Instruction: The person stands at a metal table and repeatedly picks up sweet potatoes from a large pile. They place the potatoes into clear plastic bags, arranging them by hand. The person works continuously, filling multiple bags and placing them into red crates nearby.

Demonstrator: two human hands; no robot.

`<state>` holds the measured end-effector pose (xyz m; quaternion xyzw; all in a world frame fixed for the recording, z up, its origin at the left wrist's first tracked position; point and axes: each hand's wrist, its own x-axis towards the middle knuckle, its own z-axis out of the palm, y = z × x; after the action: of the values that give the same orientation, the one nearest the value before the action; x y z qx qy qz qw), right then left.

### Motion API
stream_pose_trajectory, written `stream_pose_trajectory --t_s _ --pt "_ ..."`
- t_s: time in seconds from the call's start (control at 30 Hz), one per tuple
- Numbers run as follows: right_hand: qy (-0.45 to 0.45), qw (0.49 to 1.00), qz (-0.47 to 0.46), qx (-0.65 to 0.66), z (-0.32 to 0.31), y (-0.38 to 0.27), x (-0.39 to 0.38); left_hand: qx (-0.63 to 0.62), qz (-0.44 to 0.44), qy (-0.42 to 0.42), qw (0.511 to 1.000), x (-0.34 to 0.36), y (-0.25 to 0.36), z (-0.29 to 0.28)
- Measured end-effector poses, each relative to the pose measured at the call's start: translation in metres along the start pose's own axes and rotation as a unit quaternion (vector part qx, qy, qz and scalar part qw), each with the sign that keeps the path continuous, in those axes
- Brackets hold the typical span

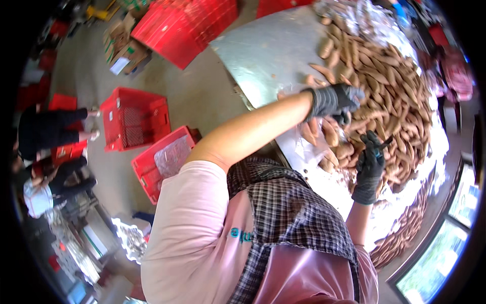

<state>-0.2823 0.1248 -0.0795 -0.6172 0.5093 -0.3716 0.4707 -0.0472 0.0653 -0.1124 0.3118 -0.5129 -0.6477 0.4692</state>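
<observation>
Brown sweet potatoes [392, 81] lie in a large heap on a metal table [268, 43]. My left hand [336, 101], in a dark grey glove with a striped cuff, reaches over the near-left edge of the heap. Its fingers and thumb look apart, and I see nothing held between them. Beneath that wrist is a clear plastic bag [304, 144] with some sweet potatoes in or against it. To the right, my right hand [371, 159], gloved too, is raised by the heap with bent fingers. A thin dark pointed piece juts from it; its kind is unclear.
Stacked red crates [185, 28] stand beyond the table's left corner, near an opened cardboard box [121, 45]. Two red crates [135, 121] sit on the floor to my left. Crumpled clear plastic [372, 23] lies at the far end. Other people are at far left and right.
</observation>
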Motion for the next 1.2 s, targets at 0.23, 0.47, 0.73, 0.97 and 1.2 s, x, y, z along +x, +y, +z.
stream_pose_trajectory --t_s 0.23,0.47,0.73,0.97,1.2 --pt "-0.055 0.857 -0.355 -0.37 -0.042 0.012 -0.046 -0.194 0.112 0.047 0.974 0.048 0.044 0.028" --pt "-0.135 0.775 -0.443 -0.43 -0.043 0.0 -0.082 0.491 -0.049 0.145 0.858 -0.005 0.025 0.058" --pt "-0.282 0.952 -0.074 -0.091 0.078 -0.033 -0.095 0.443 0.037 0.533 0.719 -0.233 0.014 0.055" --pt "-0.441 0.896 -0.039 -0.043 0.194 -0.067 -0.159 0.25 -0.079 0.54 0.8 -0.395 -0.023 0.074" --pt "-0.488 0.858 0.045 -0.155 0.25 -0.096 -0.201 0.219 -0.152 0.457 0.849 -0.452 -0.097 0.068"
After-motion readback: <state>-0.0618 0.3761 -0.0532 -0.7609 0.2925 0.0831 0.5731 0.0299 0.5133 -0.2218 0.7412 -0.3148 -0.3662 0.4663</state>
